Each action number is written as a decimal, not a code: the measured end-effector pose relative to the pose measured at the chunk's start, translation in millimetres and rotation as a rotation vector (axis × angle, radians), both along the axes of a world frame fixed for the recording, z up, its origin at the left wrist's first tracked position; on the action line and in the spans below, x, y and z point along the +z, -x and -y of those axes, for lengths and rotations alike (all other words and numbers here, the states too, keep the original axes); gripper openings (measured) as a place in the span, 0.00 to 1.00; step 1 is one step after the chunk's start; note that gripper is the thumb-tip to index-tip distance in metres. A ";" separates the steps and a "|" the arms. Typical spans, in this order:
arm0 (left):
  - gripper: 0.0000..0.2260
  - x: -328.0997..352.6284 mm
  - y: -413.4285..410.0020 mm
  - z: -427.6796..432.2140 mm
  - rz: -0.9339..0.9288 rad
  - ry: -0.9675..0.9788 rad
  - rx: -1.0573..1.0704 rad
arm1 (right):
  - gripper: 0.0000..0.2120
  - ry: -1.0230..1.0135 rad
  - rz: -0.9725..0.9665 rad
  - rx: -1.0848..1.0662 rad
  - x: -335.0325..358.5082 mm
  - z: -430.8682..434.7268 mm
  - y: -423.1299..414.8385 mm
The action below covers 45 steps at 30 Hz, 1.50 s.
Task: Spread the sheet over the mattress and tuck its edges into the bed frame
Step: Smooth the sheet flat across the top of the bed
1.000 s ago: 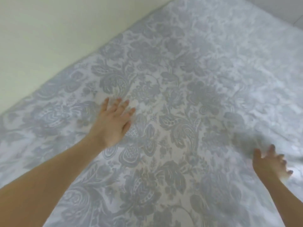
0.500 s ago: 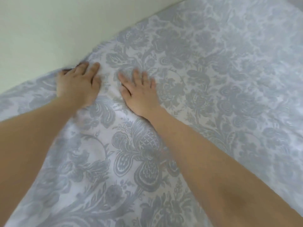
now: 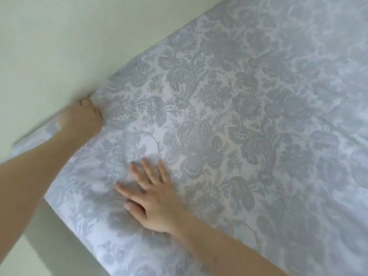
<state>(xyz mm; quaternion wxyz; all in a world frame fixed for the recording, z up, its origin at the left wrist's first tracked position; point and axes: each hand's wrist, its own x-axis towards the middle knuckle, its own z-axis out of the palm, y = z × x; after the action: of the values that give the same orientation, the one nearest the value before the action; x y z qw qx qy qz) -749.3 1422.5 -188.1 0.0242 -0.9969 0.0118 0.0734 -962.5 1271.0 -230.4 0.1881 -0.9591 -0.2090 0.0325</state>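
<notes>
Lying spread out flat and filling most of the view, a white fabric sheet printed with grey-blue floral damask [image 3: 249, 116] runs with its far edge against a plain pale cream wall [image 3: 69, 46]. The person's left hand [image 3: 79, 120] reaches to that edge, where sheet meets wall. Its fingers dip out of sight there, so whether they grip the cloth cannot be told. The right hand [image 3: 157, 202] rests palm down on the sheet nearer the camera, fingers [image 3: 151, 172] straight and spread, slightly blurred. At lower left the sheet drapes down over a corner.
</notes>
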 end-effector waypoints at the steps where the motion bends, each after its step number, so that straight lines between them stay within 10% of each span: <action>1: 0.17 6.8 13.0 2.4 0.047 -0.059 -0.072 | 0.20 -0.076 -0.060 0.133 11.4 1.9 22.8; 3: 0.18 22.8 46.4 19.8 0.170 -0.003 -0.219 | 0.20 -0.234 -0.074 0.152 33.7 31.0 42.3; 9: 0.22 -5.2 161.2 94.3 -0.072 0.092 -0.842 | 0.26 0.047 -0.233 -1.006 29.7 196.7 40.0; 17: 0.23 2.2 284.2 24.8 -0.208 0.063 -0.783 | 0.21 0.029 -0.436 -0.296 40.6 62.8 339.9; 21: 0.18 32.7 275.2 92.9 -0.121 0.182 -0.806 | 0.14 -0.282 -0.158 -0.774 74.4 123.5 284.5; 26: 0.23 15.0 321.5 243.0 -0.175 0.112 -0.944 | 0.23 0.114 -0.304 -1.098 54.1 212.7 212.1; 32: 0.25 -38.2 467.7 249.0 -0.321 -0.130 -1.264 | 0.31 0.338 -0.611 -1.442 13.0 205.8 496.3; 39: 0.23 9.3 479.9 233.6 -0.562 -0.339 -1.247 | 0.26 0.233 -0.732 -1.431 83.2 212.7 598.7; 45: 0.16 38.0 462.1 377.5 -0.198 0.191 -1.083 | 0.21 0.164 -0.394 -1.361 84.3 331.3 481.9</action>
<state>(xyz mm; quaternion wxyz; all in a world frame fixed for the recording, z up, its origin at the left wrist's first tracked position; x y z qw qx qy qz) -1211.4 1045.0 -150.0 -0.0333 -0.8347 0.5310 0.1422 -1444.4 939.7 -146.0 0.1283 -0.8642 0.4769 0.0961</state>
